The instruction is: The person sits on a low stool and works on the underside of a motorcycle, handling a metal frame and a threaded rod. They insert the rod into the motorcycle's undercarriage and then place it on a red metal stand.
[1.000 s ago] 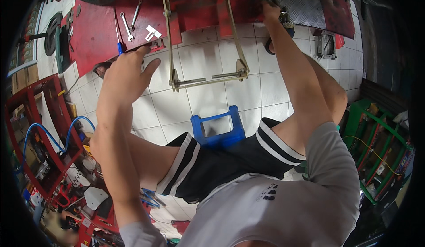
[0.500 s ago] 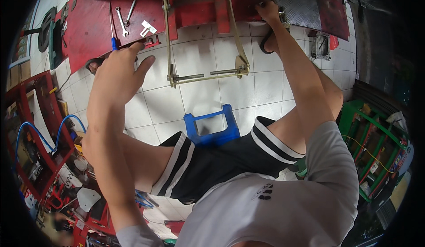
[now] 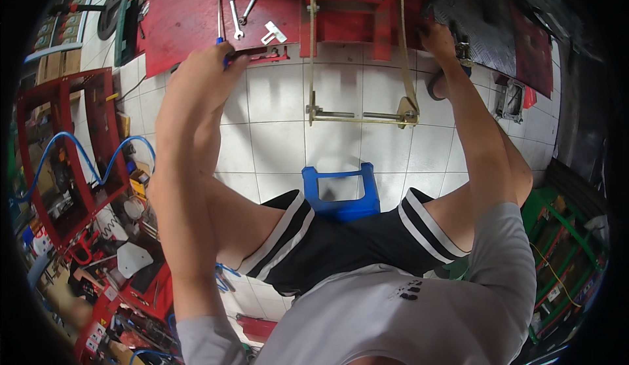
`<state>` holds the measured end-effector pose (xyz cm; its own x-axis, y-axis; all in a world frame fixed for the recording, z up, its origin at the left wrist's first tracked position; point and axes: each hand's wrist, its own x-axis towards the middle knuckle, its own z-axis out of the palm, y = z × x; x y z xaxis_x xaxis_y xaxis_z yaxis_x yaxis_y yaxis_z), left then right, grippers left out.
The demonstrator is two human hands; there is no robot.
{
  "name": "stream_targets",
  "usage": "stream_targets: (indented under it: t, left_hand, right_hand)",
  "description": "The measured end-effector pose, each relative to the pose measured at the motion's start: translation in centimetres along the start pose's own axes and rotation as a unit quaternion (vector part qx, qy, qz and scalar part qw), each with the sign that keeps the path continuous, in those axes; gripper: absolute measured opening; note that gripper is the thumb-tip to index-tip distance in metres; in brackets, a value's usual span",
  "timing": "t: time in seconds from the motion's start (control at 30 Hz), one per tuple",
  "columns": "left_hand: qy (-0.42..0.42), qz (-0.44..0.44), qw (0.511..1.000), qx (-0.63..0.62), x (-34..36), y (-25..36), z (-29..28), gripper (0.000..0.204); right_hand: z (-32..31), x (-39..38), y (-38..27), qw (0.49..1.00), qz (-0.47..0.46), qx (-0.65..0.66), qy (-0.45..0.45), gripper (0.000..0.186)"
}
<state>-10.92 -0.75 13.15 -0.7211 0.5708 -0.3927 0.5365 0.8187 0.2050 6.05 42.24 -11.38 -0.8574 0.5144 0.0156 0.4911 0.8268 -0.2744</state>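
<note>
My left hand (image 3: 208, 70) is closed round the blue handle of a screwdriver (image 3: 221, 18), whose shaft lies along the red lift table (image 3: 183, 11). Beside it on the tabletop lie two wrenches, one an open-ended wrench (image 3: 235, 18) and the other a combination wrench (image 3: 251, 3). A small T-shaped silver piece (image 3: 274, 33) rests to their right. My right hand (image 3: 439, 41) is at the table's right part, fingers curled, beside a metal fitting (image 3: 464, 52). What its fingers hold, if anything, is too dark to make out.
A brass-coloured metal frame (image 3: 357, 121) juts from the table between my arms. Below it, a blue plastic stool (image 3: 341, 206) stands on the white tiles. A red rack (image 3: 65, 149) with a blue hose is at left; a green rack (image 3: 557, 234) stands at right.
The view has shifted, so the scene sits further right. My left hand has moved onto the screwdriver's handle and closed round it. My right hand stays by the table's right part.
</note>
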Motion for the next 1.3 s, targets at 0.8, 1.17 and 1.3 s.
stream_targets:
  t: [0.8, 1.17, 1.3]
  left_hand:
    - [0.113, -0.088, 0.989, -0.033, 15.8, -4.3, 17.7, 0.027]
    - [0.113, 0.228, 0.939, 0.232, 17.9, -6.9, 17.8, 0.016]
    - [0.149, 0.212, 0.946, 0.197, 17.9, -6.3, 16.2, 0.015]
  right_hand:
    - [-2.3, 0.6, -0.7, 0.986, -0.033, -0.067, -0.147, 0.042]
    - [-7.2, 0.7, 1.4, 0.937, 0.117, 0.242, -0.225, 0.027]
    - [-12.8, -2.8, 0.7, 0.847, 0.156, 0.394, -0.321, 0.020]
